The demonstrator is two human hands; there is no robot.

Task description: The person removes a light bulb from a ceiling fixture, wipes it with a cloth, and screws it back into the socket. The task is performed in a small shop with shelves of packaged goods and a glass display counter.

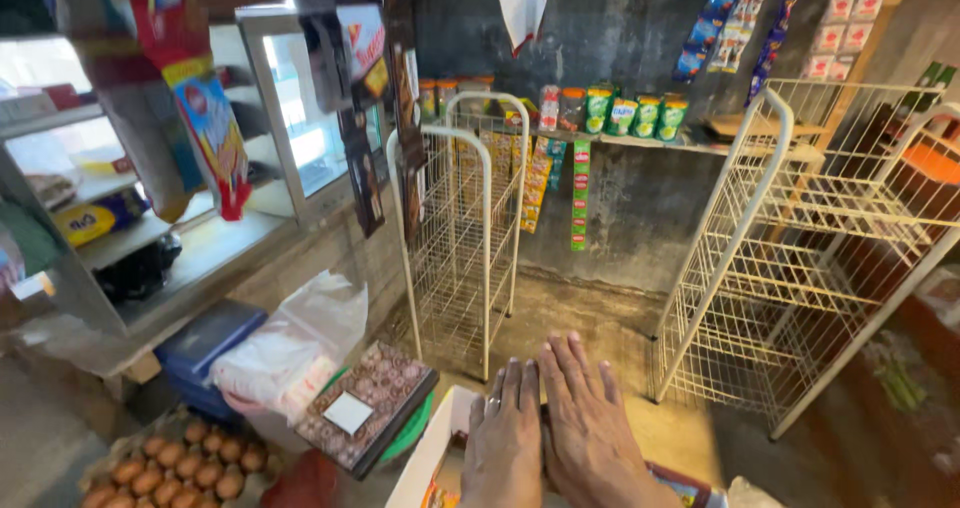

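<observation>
Both hands [545, 433] flat on white box [425, 458]; wire racks [800, 258] — concrete floor [590, 313].

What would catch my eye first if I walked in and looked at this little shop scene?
Probably the two hands, left hand and right hand, laid flat side by side over an open white box at the bottom centre. Behind them stand two empty white wire racks, and a tray of brown eggs sits bottom left.

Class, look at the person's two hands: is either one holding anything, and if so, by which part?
Nothing is gripped. The left hand and right hand lie flat, fingers straight, side by side over an open white box.
</observation>
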